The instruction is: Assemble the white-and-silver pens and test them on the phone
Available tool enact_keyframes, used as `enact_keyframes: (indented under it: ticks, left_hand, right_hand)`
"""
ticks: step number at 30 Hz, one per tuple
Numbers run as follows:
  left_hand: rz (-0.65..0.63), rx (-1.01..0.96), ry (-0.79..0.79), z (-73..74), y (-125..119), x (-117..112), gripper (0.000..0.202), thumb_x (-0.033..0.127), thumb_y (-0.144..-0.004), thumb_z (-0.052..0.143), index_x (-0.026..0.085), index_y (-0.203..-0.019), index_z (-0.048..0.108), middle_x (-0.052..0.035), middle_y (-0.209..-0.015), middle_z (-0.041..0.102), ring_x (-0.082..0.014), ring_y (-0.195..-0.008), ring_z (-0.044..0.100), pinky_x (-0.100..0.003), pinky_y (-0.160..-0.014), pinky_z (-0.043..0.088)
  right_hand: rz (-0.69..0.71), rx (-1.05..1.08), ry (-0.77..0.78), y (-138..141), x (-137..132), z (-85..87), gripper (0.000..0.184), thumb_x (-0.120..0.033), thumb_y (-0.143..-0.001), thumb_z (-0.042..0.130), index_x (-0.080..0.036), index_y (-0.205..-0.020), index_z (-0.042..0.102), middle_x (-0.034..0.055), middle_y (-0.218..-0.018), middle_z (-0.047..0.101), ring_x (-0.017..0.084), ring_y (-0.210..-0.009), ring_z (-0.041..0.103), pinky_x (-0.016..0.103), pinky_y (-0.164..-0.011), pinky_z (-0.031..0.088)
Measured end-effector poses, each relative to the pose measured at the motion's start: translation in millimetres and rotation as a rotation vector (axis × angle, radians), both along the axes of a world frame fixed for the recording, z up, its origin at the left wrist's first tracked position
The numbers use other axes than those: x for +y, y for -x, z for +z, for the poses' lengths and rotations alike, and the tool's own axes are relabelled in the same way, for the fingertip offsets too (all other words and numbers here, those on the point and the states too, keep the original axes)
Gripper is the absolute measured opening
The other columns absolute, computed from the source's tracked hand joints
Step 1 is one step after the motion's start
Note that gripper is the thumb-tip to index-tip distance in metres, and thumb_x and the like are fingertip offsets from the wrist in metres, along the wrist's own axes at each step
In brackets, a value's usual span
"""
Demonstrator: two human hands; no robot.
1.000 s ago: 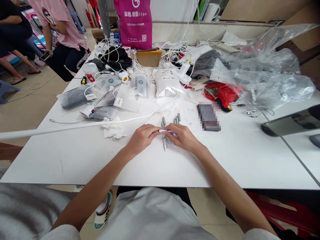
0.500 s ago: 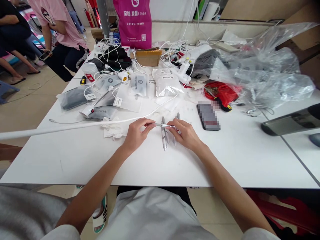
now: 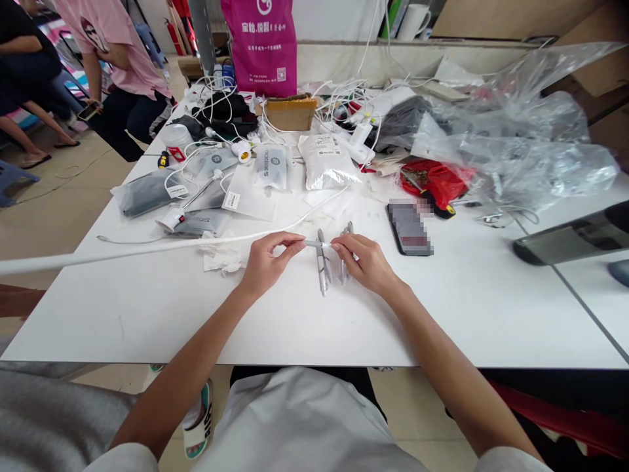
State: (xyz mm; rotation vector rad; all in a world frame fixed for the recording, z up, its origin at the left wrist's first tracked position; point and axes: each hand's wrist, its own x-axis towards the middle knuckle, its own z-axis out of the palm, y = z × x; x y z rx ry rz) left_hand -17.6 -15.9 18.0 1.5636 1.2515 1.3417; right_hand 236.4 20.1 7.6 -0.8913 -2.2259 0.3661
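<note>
A slim silver-grey pen (image 3: 316,244) is held level above the table between my two hands. My left hand (image 3: 266,263) pinches its left end between thumb and fingers. The fingertips of my right hand (image 3: 364,262) are closed at its right end, where a whitish part shows; the exact grip there is too small to make out. Below the held pen, several silver pens lie on the table: one group (image 3: 322,274) under it and another (image 3: 343,270) partly behind my right fingers.
On the white table (image 3: 304,328) a black phone (image 3: 409,229) lies to the right, crumpled tissue (image 3: 223,255) to the left. A white cable (image 3: 147,250) crosses behind my left hand. Packaged pouches (image 3: 272,167), tangled cables and clear plastic (image 3: 515,137) crowd the back. People sit at far left.
My right fingers have shifted slightly right along the pen, toward its end, and more of it shows between my hands. My left hand has barely moved.
</note>
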Motion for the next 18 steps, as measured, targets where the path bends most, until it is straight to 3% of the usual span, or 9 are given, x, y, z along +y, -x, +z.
enact_keyframes:
  ticks: [3,7,13,15,18]
  left_hand:
    - [0.005,-0.058,0.07,-1.2,-0.7,0.6,0.029,0.044,-0.092,0.084,0.02,-0.108,0.084,-0.0074,-0.1,0.083,-0.0212,-0.092,0.077,-0.035,-0.091,0.061]
    - [-0.019,-0.109,0.104,-1.2,-0.5,1.4,0.027,0.045,-0.092,0.084,0.018,-0.1,0.084,-0.0067,-0.091,0.082,-0.0199,-0.08,0.077,-0.034,-0.083,0.062]
    - [-0.035,-0.055,0.01,1.6,-1.8,-1.1,0.017,0.038,-0.093,0.084,0.023,-0.101,0.086,-0.0062,-0.101,0.083,-0.0223,-0.098,0.078,-0.036,-0.097,0.06]
    - [-0.018,-0.078,0.041,1.5,-2.1,-1.0,0.019,0.039,-0.092,0.085,0.022,-0.101,0.086,-0.0067,-0.101,0.083,-0.0226,-0.097,0.078,-0.036,-0.096,0.06]
    - [0.017,-0.165,0.114,0.4,-1.8,0.6,0.025,0.042,-0.088,0.088,0.02,-0.1,0.086,-0.0072,-0.096,0.083,-0.022,-0.088,0.079,-0.036,-0.091,0.061]
  right_hand:
    - [-0.001,0.026,-0.022,0.6,0.5,0.5,0.018,-0.034,-0.112,0.056,-0.022,-0.113,0.068,0.0076,-0.093,0.072,0.021,-0.079,0.063,0.035,-0.073,0.049]
    - [0.023,0.052,-0.016,1.6,-0.5,3.3,0.017,-0.036,-0.11,0.06,-0.023,-0.112,0.071,0.0071,-0.093,0.072,0.021,-0.082,0.064,0.036,-0.077,0.05]
    - [-0.026,0.149,0.349,2.3,-6.1,11.8,0.042,-0.047,-0.113,0.05,-0.022,-0.086,0.068,-0.0006,-0.067,0.057,0.014,-0.059,0.049,0.032,-0.058,0.038]
    - [-0.033,0.212,0.401,3.3,-6.9,13.2,0.033,-0.051,-0.11,0.058,-0.023,-0.1,0.071,-0.0011,-0.071,0.061,0.014,-0.062,0.054,0.03,-0.059,0.042]
    - [-0.04,0.294,0.323,4.2,-6.5,12.4,0.032,-0.051,-0.1,0.075,-0.024,-0.116,0.071,0.0017,-0.087,0.071,0.015,-0.069,0.06,0.031,-0.067,0.05]
